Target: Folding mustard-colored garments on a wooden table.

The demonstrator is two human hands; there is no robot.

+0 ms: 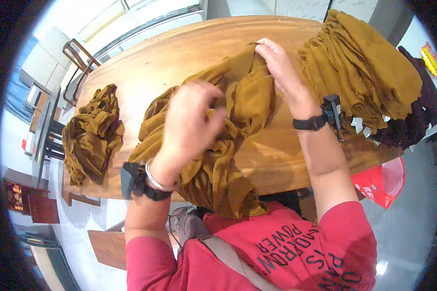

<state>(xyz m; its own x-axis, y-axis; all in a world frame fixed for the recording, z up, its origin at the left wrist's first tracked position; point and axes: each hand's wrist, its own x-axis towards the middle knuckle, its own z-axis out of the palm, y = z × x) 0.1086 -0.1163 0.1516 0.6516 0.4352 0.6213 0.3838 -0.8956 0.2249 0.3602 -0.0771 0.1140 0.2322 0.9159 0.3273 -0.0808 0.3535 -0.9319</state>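
A mustard-brown knit garment (255, 102) lies bunched on the wooden table (142, 69) before me, its near end hanging over the table's edge by my lap. At its far end, my right hand (276, 62) pinches an edge of the cloth between thumb and fingers and lifts it slightly. My left hand (196, 112) is blurred, fingers curled, over the middle of the garment. Whether it grips any cloth there is hidden. Both wrists wear black straps with small devices; a pale bangle circles the left one.
A crumpled brown garment heap (94, 138) sits at the table's left. To the right rises a stack of folded brown garments (371, 62), beside dark garments (426, 98). Below the right edge hangs a red plastic bag (378, 185). A wooden chair (76, 69) stands beyond the far left.
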